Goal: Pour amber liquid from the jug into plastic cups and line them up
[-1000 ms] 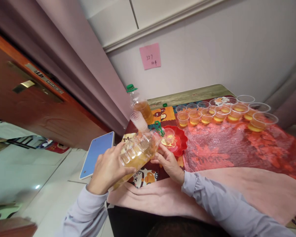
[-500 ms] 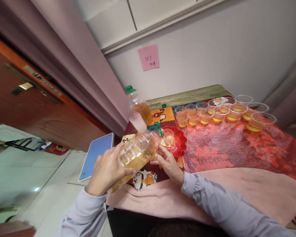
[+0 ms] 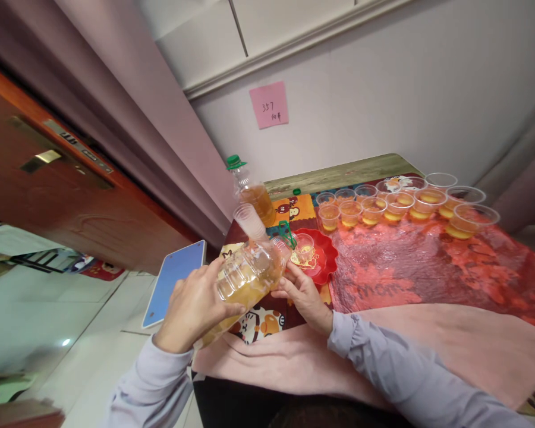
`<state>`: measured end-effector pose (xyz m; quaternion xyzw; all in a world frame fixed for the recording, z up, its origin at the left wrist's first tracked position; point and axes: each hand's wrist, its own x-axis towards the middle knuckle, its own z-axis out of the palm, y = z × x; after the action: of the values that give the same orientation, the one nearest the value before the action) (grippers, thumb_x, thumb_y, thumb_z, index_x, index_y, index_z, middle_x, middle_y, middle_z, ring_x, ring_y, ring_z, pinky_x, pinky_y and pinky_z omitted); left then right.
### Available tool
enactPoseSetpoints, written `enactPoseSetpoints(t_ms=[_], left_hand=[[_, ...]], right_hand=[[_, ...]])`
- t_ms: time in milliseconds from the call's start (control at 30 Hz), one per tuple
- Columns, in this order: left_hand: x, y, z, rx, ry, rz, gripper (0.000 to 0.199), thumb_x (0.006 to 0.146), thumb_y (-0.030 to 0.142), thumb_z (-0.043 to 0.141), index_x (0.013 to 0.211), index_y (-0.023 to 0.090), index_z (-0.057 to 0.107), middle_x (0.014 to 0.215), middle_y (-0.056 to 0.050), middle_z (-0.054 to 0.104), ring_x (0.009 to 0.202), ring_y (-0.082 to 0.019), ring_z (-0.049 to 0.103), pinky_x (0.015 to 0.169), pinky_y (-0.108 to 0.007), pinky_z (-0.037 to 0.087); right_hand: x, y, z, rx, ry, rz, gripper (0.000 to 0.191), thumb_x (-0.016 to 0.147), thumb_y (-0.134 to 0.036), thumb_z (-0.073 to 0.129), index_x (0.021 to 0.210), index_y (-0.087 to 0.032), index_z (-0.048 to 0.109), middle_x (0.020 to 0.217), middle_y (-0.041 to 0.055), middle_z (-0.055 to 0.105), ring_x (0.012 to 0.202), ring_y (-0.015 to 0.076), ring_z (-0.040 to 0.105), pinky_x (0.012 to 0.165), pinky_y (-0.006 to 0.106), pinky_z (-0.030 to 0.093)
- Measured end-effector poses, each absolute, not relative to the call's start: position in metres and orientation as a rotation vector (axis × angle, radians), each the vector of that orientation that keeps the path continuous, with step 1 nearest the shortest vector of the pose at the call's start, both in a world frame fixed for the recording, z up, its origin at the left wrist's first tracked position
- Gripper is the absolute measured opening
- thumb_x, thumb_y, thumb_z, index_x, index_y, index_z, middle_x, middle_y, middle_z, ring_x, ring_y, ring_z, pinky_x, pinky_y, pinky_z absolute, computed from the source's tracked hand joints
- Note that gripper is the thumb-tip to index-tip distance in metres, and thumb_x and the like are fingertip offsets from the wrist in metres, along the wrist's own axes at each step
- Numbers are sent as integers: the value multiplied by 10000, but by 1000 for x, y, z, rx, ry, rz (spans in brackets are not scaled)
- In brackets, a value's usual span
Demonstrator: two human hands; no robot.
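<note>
My left hand (image 3: 200, 306) is wrapped round a clear plastic bottle (image 3: 249, 273) of yellow liquid, tilted with its neck toward the upper right. Near the neck, my right hand (image 3: 304, 292) has its fingertips against the bottle's underside. Just beyond the neck, a clear cup (image 3: 304, 246) stands on a red scalloped plate (image 3: 332, 255). A green handle piece (image 3: 285, 233) shows by the neck. Behind the bottle are a stack of clear cups (image 3: 248, 221) and a second bottle (image 3: 257, 199) with a green cap, holding amber liquid.
Two rows of clear cups (image 3: 373, 211) holding yellow liquid stand at the back right. A green cap (image 3: 296, 192) lies near the wall. Pink cloth (image 3: 285, 362) covers the front edge; a blue board (image 3: 173, 282) is at the left.
</note>
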<state>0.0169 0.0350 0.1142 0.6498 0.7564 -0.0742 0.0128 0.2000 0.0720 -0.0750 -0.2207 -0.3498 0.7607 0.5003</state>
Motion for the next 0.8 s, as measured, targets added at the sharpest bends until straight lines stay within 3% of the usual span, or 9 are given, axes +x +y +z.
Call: enactPoseSetpoints(t_ms=[633, 800], left_hand=[[17, 36, 115, 2053, 2344, -229, 943, 706, 499, 840, 1536, 198, 509, 1431, -191, 686, 1359, -429, 608, 1107, -548, 459], [16, 36, 114, 2066, 2351, -189, 935, 682, 505, 857, 1517, 245, 526, 1423, -164, 698, 1349, -427, 620, 1104, -539, 461]], right_hand=[[203, 72, -70, -515, -842, 1839, 665, 882, -532, 828, 1460, -291, 603, 1275, 62, 751, 1046, 228, 756, 908, 417, 676], [203, 72, -70, -510, -843, 1841, 657, 889, -528, 821, 1468, -298, 612, 1254, 61, 757, 1044, 237, 756, 918, 437, 677]])
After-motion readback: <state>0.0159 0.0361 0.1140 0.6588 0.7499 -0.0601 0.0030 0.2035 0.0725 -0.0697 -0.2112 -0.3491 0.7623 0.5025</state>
